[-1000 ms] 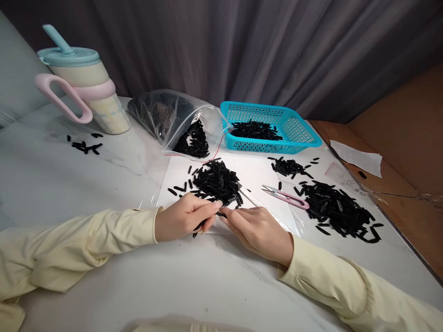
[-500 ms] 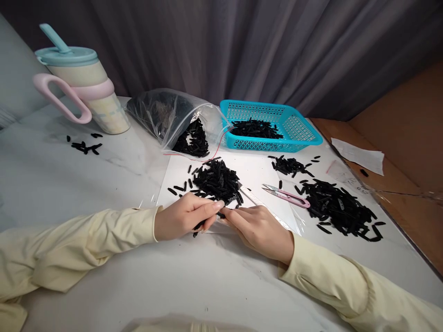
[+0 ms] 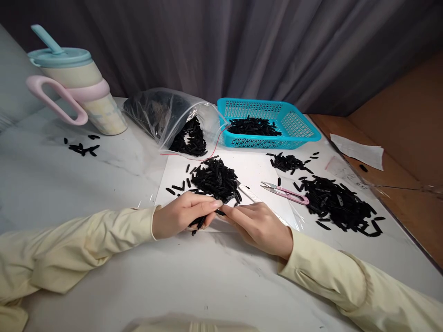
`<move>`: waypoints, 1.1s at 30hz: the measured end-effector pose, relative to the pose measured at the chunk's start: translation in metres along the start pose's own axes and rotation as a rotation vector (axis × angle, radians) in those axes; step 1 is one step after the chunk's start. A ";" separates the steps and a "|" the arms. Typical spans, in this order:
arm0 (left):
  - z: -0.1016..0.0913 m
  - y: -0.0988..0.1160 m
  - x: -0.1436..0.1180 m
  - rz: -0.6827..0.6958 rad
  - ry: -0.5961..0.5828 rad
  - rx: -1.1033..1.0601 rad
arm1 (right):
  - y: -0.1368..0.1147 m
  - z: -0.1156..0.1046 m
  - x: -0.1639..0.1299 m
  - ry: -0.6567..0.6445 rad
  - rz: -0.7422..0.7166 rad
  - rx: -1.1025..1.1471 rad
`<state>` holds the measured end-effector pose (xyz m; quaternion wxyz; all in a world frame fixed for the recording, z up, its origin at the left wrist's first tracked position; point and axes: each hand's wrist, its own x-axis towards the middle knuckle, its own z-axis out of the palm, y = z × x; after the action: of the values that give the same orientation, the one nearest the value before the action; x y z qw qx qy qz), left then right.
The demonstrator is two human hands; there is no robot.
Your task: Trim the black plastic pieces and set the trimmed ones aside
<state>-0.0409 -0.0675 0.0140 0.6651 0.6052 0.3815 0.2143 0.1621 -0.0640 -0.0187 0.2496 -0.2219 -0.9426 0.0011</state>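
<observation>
My left hand (image 3: 185, 214) rests on the white table, its fingers closed around a small bunch of black plastic strips (image 3: 198, 223). My right hand (image 3: 258, 226) lies next to it, fingertips pinching one black strip (image 3: 220, 212) right where the two hands meet. Just beyond them a pile of black strips (image 3: 216, 180) sits on a white sheet (image 3: 256, 173). Both arms wear pale yellow sleeves.
Pink thread snips (image 3: 285, 192) lie right of the pile, a larger heap of strips (image 3: 341, 205) beyond them. At the back stand a turquoise basket (image 3: 297, 124), a clear bag of strips (image 3: 173, 120) and a pastel tumbler (image 3: 79, 92). A few strips (image 3: 81, 147) lie far left.
The hands stay together at the front of the pile, with only slight finger movement. The view has shifted a little.
</observation>
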 end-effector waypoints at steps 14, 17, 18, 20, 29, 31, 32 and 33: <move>-0.002 -0.004 0.001 -0.031 -0.015 -0.041 | -0.004 -0.003 0.002 0.062 0.055 0.055; -0.003 -0.004 0.001 -0.023 -0.016 -0.046 | -0.006 -0.003 0.002 0.067 0.087 0.114; -0.003 -0.004 0.002 -0.017 -0.017 -0.044 | -0.006 -0.003 0.002 0.067 0.088 0.131; -0.003 -0.005 0.002 -0.002 -0.022 -0.028 | -0.006 -0.003 0.003 0.064 0.087 0.155; -0.002 -0.004 0.001 0.062 -0.032 0.025 | -0.003 -0.003 0.003 0.046 0.043 0.082; -0.002 -0.004 0.001 0.067 -0.033 0.032 | -0.003 -0.003 0.003 0.042 0.036 0.070; -0.002 -0.003 0.001 0.069 -0.033 0.037 | -0.003 -0.003 0.004 0.037 0.034 0.068; -0.001 -0.003 0.001 0.070 -0.033 0.042 | -0.003 -0.003 0.004 0.033 0.033 0.069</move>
<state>-0.0420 -0.0663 0.0108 0.6504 0.6356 0.3533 0.2195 0.1594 -0.0657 -0.0140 0.2723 -0.2285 -0.9341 0.0341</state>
